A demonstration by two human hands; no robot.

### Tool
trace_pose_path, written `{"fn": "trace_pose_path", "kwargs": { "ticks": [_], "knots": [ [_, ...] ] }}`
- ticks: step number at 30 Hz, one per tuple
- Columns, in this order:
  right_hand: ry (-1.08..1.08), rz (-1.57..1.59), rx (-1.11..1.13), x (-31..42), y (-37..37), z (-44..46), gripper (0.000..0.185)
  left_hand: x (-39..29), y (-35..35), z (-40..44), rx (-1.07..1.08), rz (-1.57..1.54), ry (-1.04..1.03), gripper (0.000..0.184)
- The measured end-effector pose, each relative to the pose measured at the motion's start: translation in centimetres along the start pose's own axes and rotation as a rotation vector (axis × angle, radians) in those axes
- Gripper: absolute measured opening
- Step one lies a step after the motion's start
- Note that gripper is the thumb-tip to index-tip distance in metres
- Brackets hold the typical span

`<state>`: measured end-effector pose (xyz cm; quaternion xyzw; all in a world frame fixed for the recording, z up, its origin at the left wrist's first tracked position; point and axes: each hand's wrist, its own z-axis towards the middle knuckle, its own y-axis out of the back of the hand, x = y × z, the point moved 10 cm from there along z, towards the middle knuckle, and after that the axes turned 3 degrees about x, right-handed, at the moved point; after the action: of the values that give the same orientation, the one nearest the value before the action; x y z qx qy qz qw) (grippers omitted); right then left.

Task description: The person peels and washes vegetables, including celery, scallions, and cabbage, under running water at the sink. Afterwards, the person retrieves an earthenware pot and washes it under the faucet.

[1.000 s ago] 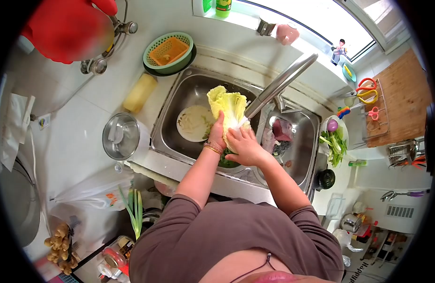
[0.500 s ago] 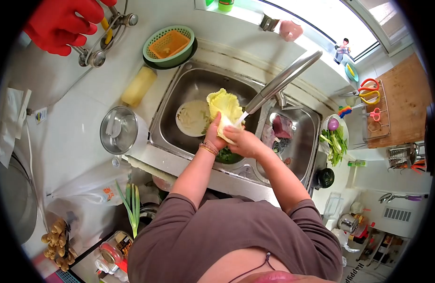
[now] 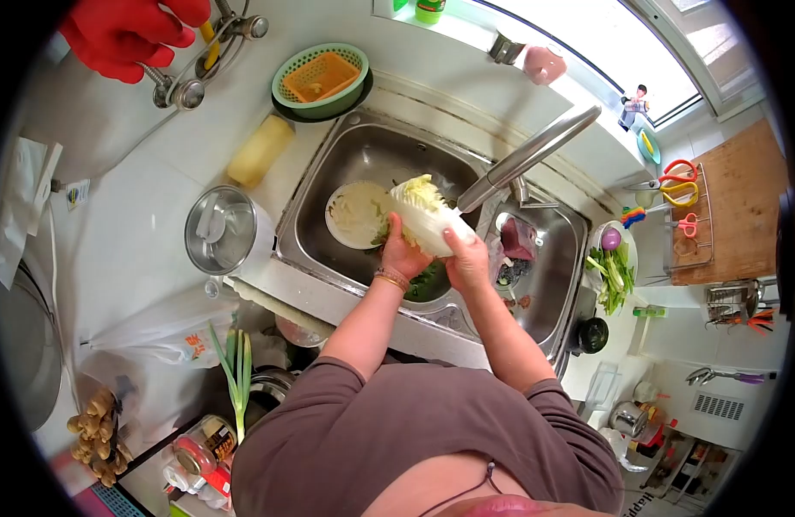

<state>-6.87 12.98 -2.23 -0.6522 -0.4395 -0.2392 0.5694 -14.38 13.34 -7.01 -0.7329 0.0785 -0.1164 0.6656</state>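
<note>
A pale cabbage leaf (image 3: 432, 226) is held between both hands over the left sink basin (image 3: 316, 211), its white side up and its yellow frilly end pointing away. My left hand (image 3: 403, 255) grips its left lower edge from below. My right hand (image 3: 465, 260) holds the right end, the thumb on top of the white part. The metal faucet (image 3: 531, 159) reaches down to the leaf's right side. A white round dish (image 3: 354, 214) with bits in it lies in the basin, left of the leaf. Dark greens (image 3: 422, 283) are partly hidden under the hands.
The right basin (image 3: 548, 293) holds dark red meat (image 3: 518, 238). A green colander (image 3: 329, 108) with an orange basket stands behind left, a metal pot (image 3: 221, 230) at left. Cut greens (image 3: 613, 274) lie on a plate at right. Red gloves (image 3: 126, 34) hang upper left.
The leaf has turned from its yellow inner face to its white side. My right hand has moved from lying across it to its right end. The whole view has shifted slightly.
</note>
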Motion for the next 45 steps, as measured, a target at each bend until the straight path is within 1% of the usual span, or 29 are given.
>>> {"fn": "trace_pose_path", "kwargs": {
  "ticks": [3, 4, 7, 8, 11, 12, 15, 16, 19, 21, 22, 23, 25, 26, 29, 33, 34, 36, 38, 39, 41, 44, 45],
  "knots": [
    [-0.257, 0.271, -0.1, -2.6, 2.0, -1.7, 0.051, -1.9, 1.5, 2.1, -0.059, 0.23, -0.077, 0.062],
    [-0.352, 0.104, -0.046, -2.8, 3.0, -2.2, 0.057, -1.6, 2.2, 2.5, -0.108, 0.138, 0.01, 0.046],
    [-0.221, -0.385, 0.132, -0.3, 3.7, -1.0, 0.059, -1.2, 2.1, 2.9, -0.199, 0.269, 0.025, 0.041],
    [-0.015, -0.554, 0.145, 1.4, 2.6, -0.5, 0.059, -1.7, 0.3, 2.9, -0.155, 0.371, -0.094, 0.038],
    [0.199, -0.734, -0.01, 2.8, 1.8, -0.3, 0.054, -1.4, 0.7, 2.9, -0.318, 0.312, -0.047, 0.039],
    [0.111, -0.599, 0.038, 1.7, 1.5, -0.2, 0.049, -1.9, 0.0, 2.5, -0.31, 0.398, -0.041, 0.044],
    [0.008, -0.266, 0.017, 0.1, 1.2, -0.9, 0.043, -1.5, -1.5, 1.7, -0.074, 0.134, 0.123, 0.05],
    [-0.037, -0.184, 0.022, -0.5, 1.0, -1.2, 0.042, -2.4, -1.3, 1.4, -0.035, 0.104, 0.109, 0.052],
    [-0.25, -0.09, 0.096, -3.1, 1.7, -1.7, 0.045, -2.6, 1.8, 1.1, -0.154, 0.271, 0.189, 0.05],
    [-0.329, -0.124, 0.134, -1.7, 2.1, -2.3, 0.048, -3.1, 1.2, 1.2, -0.167, 0.367, 0.142, 0.048],
    [-0.264, -0.033, 0.093, -0.8, 2.4, -1.8, 0.049, -2.9, 1.0, 1.3, -0.165, 0.412, 0.132, 0.048],
    [-0.215, -0.066, 0.059, -0.5, 3.0, -0.9, 0.048, -2.7, 0.9, 1.3, -0.164, 0.457, 0.125, 0.048],
    [-0.113, -0.127, -0.012, -0.1, 3.7, 0.8, 0.045, -2.1, 1.2, 1.4, -0.231, 0.273, 0.166, 0.048],
    [-0.12, -0.046, 0.009, 0.1, 2.8, 0.8, 0.043, -1.9, 1.2, 1.6, -0.259, 0.184, 0.182, 0.048],
    [-0.13, 0.148, 0.069, 0.0, 2.2, 0.3, 0.042, -2.8, -1.2, 1.3, -0.083, 0.022, 0.08, 0.053],
    [-0.357, 0.01, 0.209, -2.3, 3.3, -2.0, 0.047, -5.5, 1.0, 1.3, -0.116, 0.062, -0.051, 0.056],
    [-0.414, 0.033, 0.189, -2.9, 3.1, -2.4, 0.049, -5.9, 1.8, 1.5, -0.142, 0.076, -0.093, 0.057],
    [-0.343, 0.055, 0.17, -2.6, 2.2, -2.2, 0.049, -6.1, 3.4, 1.7, -0.188, 0.089, -0.163, 0.057],
    [-0.284, 0.063, 0.158, -2.5, 1.7, -1.6, 0.052, -6.5, 2.9, 1.1, -0.229, 0.094, -0.224, 0.057],
    [-0.242, 0.051, 0.161, -2.2, 1.5, -1.2, 0.052, -6.2, 1.7, 0.7, -0.153, 0.051, -0.18, 0.054],
    [-0.162, 0.024, 0.165, -1.5, 1.3, -0.8, 0.053, -5.9, -2.7, -1.0, -0.001, -0.037, -0.094, 0.049],
    [-0.279, -0.079, 0.262, -1.6, 0.4, -1.1, 0.057, -7.3, 0.0, -0.9, -0.123, 0.198, -0.1, 0.041],
    [-0.301, -0.185, 0.288, -2.1, 0.2, -1.0, 0.058, -7.6, 0.7, -0.8, -0.149, 0.298, -0.119, 0.04]
  ]
}}
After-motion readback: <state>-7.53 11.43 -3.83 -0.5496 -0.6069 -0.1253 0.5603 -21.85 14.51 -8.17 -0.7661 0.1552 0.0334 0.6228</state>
